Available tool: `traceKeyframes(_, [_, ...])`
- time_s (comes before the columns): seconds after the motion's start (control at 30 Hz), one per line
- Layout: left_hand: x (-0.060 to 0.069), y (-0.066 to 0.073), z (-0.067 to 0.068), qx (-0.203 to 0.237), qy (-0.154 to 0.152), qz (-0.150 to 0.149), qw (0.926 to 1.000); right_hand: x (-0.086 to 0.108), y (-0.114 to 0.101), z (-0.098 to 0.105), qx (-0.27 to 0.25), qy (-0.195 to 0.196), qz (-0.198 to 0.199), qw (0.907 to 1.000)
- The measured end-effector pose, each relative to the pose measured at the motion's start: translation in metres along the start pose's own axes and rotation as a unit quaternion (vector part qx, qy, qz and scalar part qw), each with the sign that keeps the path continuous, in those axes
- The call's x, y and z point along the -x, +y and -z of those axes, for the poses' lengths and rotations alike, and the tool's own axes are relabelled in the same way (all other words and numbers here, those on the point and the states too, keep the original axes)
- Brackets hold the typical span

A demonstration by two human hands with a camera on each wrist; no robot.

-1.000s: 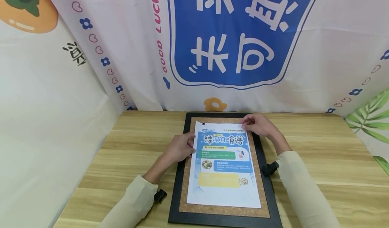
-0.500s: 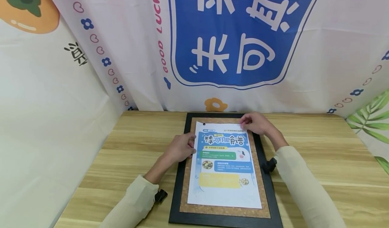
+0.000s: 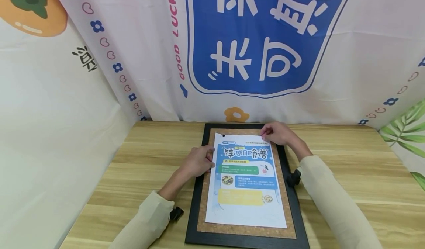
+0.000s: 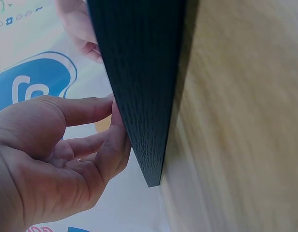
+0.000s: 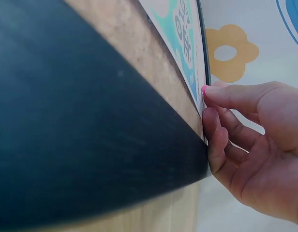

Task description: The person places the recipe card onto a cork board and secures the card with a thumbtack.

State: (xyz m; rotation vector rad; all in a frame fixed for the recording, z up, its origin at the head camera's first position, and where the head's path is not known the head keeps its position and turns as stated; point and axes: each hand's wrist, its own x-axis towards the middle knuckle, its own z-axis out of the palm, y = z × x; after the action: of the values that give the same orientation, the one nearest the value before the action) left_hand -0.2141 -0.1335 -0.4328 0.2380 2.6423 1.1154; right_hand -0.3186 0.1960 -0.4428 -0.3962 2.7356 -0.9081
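Note:
A printed paper sheet point(image 3: 245, 215) with blue, green and yellow panels lies on a cork board point(image 3: 245, 230) in a black frame point(image 3: 192, 219). A small black pushpin point(image 3: 224, 135) sits at the sheet's upper left corner. My left hand point(image 3: 198, 161) rests at the sheet's left edge, thumb and fingertips touching there; in the left wrist view the frame hides those tips. At the upper right corner, my right hand point(image 3: 278, 133) pinches a small pink pushpin point(image 5: 204, 90) between thumb and finger, against the sheet. Whether its point is in the cork is hidden.
The board lies on a wood-grain table point(image 3: 132, 190), its top end near the table's back edge. A printed cloth backdrop point(image 3: 159, 101) hangs behind, and another white cloth point(image 3: 43, 138) stands along the left side.
My right hand has shifted slightly left along the sheet's top edge. The left hand, sheet and board stay in place; the head view drifts a little.

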Motion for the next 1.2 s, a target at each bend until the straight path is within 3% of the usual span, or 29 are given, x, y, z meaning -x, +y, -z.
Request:
traceKeyframes(0.27, [0.001,0.001,0.000,-0.002,0.001,0.000,1.0000,-0.005,-0.002,0.002,0.007,-0.005,0.004,1.0000])
traceKeyframes(0.57, [0.002,-0.001,-0.001,-0.004,0.000,-0.002,1.0000,-0.007,-0.001,0.003,-0.019,-0.017,-0.001,0.9997])
traceKeyframes(0.83, [0.001,0.000,0.000,-0.003,-0.003,0.000,1.0000,-0.009,0.001,0.002,-0.034,-0.024,-0.022,0.9989])
traceKeyframes(1.2, [0.000,-0.002,0.000,-0.005,0.000,-0.016,0.9999,-0.013,0.005,0.003,-0.030,-0.028,-0.015,0.9991])
